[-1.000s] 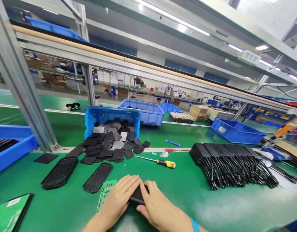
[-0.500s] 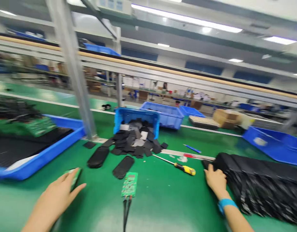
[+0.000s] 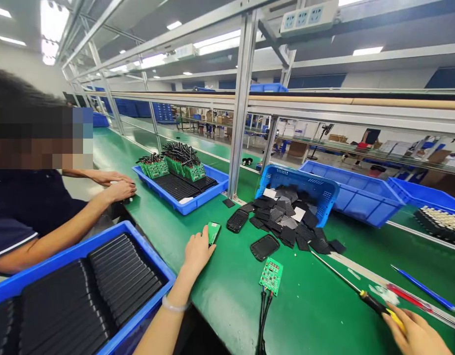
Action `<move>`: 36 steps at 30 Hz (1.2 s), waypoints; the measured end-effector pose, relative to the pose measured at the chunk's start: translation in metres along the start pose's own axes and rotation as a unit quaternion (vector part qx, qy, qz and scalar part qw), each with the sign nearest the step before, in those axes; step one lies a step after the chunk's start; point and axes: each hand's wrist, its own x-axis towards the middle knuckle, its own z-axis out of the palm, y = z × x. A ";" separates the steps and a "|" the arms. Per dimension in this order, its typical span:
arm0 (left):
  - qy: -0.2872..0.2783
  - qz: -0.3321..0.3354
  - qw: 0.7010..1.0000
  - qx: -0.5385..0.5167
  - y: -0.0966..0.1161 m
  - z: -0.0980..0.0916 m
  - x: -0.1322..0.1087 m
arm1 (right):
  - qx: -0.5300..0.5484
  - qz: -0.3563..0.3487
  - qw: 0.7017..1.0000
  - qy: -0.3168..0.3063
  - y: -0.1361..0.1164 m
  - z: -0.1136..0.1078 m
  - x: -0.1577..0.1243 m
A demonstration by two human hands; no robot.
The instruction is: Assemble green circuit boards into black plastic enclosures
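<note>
My left hand rests on the green bench with its fingers closed around a green circuit board that seems to sit in a black casing. At the lower right, my right hand grips the yellow and black handle of a screwdriver, whose shaft points toward a heap of dark pads. Between my hands lies another circuit board with black leads running toward me. Just beyond it are an open black case half and a second black case piece.
Dark pads spill from a tipped blue basket. A blue pen and a red screwdriver lie at right. Blue trays hold boards and black cases. A co-worker sits at left beside a metal post.
The view has swung left, bringing the co-worker in. My right hand has left the stack of black cases and taken hold of the screwdriver. My left hand stays on its circuit board.
</note>
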 end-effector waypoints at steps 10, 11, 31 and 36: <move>0.070 0.152 0.958 -0.232 0.028 -0.010 -0.045 | 0.349 0.024 0.901 -0.256 -0.190 -0.044 -0.004; 0.067 0.178 0.947 -0.257 0.037 -0.011 -0.054 | 0.398 0.028 0.871 -0.288 -0.208 -0.046 -0.006; -0.321 0.137 0.668 -0.657 0.097 -0.028 -0.096 | 0.634 0.117 0.719 -0.261 -0.263 -0.076 -0.026; -0.346 0.120 0.659 -0.657 0.099 -0.018 -0.096 | 0.613 0.115 0.740 -0.252 -0.264 -0.074 -0.031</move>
